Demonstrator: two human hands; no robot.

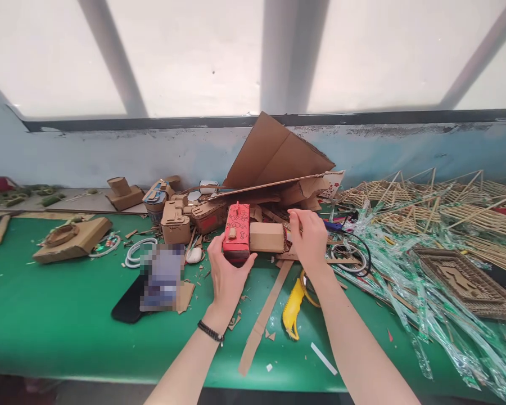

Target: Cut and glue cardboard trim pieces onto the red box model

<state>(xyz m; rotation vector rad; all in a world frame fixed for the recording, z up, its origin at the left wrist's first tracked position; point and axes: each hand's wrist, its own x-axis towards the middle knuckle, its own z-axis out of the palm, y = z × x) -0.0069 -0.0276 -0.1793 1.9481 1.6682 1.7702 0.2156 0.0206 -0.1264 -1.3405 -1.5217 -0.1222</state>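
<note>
Both hands (227, 273) (310, 239) grip the red-and-tan cardboard box (253, 236).

Craft workshop, green worktable (59, 315) strewn with cardboard models (181, 216), bamboo stick frames (447, 205), scraps

One red patterned cardboard box (236, 232), one plain brown cardboard block (267, 237). One yellow-handled utility knife (293, 308), one long flat cardboard strip (263, 318), two bare hands.

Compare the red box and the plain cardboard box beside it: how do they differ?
The red box is painted red with dark markings; the plain cardboard box is bare brown. The left hand grips the red box; the right hand is at the plain one's far end. Both sit side by side on the green table.
</note>
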